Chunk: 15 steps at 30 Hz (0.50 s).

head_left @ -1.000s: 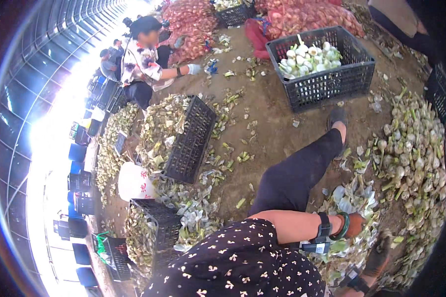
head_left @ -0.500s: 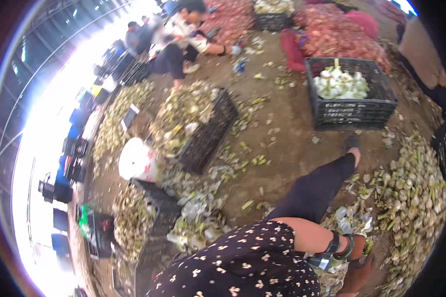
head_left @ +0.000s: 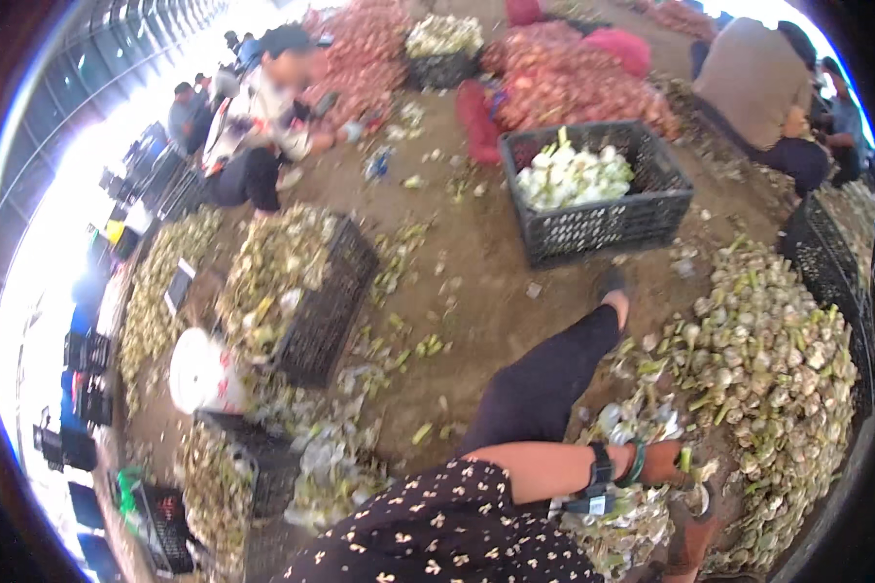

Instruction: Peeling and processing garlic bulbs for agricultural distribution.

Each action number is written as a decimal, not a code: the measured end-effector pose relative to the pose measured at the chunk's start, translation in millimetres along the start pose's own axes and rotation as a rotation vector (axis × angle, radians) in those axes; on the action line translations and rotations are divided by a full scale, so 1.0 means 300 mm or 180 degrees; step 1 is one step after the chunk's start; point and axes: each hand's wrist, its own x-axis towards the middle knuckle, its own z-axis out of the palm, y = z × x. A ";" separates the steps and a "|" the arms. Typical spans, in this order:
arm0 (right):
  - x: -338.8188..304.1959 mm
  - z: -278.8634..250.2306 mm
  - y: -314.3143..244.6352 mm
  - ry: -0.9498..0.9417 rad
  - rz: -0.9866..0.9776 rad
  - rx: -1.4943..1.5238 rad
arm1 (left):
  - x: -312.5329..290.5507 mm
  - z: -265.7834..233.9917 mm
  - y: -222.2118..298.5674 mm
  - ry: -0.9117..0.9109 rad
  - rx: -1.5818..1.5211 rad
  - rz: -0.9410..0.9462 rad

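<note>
My left hand (head_left: 663, 462), with dark bands at the wrist, reaches in from the lower edge beside the garlic heap. Its fingers are closed around a garlic bulb, whose green cut stem (head_left: 685, 459) shows at the fingertips. Just below it, my right hand (head_left: 692, 544) is curled close to a small pale and dark thing (head_left: 700, 499), too blurred to name. Right of both hands lies a large heap of garlic bulbs (head_left: 773, 374) with stems. Beneath my left forearm are peelings and stem scraps (head_left: 622, 520).
Ahead stands a black crate (head_left: 603, 225) partly filled with white garlic (head_left: 574, 180). On the left are a tipped crate (head_left: 329, 306), a white bucket (head_left: 202, 374) and more garlic (head_left: 170, 282). Red net sacks (head_left: 574, 83) lie at the back. Co-workers sit at far left (head_left: 262, 117) and far right (head_left: 753, 83).
The whole scene has slid left in the picture, bringing more of the right-hand garlic heap and a seated co-worker into view. My hands have come slightly apart, and the green stem shows more clearly.
</note>
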 end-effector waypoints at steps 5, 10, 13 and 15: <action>0.002 -0.056 0.146 -0.0132 0.0017 0.1117 | 0.023 -0.046 0.114 -0.0590 -0.0911 0.0350; 0.048 -0.048 0.223 0.0132 -0.1138 0.0152 | 0.021 -0.025 0.162 -0.0259 0.0157 0.0527; 0.042 0.027 0.136 0.0117 0.0344 0.2486 | -0.035 0.031 0.129 0.0767 0.0087 0.0261; 0.050 0.053 0.191 0.0934 0.1417 0.2965 | -0.043 0.018 0.146 0.1034 0.0154 -0.0475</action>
